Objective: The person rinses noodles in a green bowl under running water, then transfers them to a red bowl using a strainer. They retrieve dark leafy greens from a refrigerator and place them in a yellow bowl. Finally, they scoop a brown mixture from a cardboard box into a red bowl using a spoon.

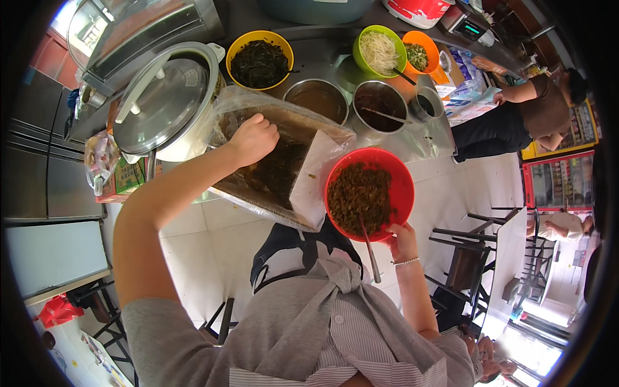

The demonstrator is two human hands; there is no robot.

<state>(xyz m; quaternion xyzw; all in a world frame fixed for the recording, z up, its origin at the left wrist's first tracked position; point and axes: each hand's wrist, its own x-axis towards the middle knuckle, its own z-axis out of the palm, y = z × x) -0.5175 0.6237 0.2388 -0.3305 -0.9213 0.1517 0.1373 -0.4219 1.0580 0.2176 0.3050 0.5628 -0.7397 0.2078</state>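
Note:
My right hand [402, 242] grips the rim of a red plastic bowl [405, 193]. Chopped brown-green food [358, 196] fills much of the bowl, and a metal spoon [371, 256] leans in it, its handle over the near rim. My left hand [255, 140] is above a box lined with clear plastic [316, 179], its fingers curled; whether they hold anything is hidden. Dark brown, wet-looking food [271, 176] lies in the box. Beyond the box are a metal pot of brown liquid [316, 100] and a metal pot of dark sauce [380, 105] with a utensil in it.
A large lidded cooker [167, 101] stands at the left. On the steel counter [425, 145] are a yellow bowl of dark strips [259, 60], a green bowl of pale shreds [382, 51], an orange bowl [420, 53] and a small metal cup [426, 104]. Another person [527, 113] stands at the right.

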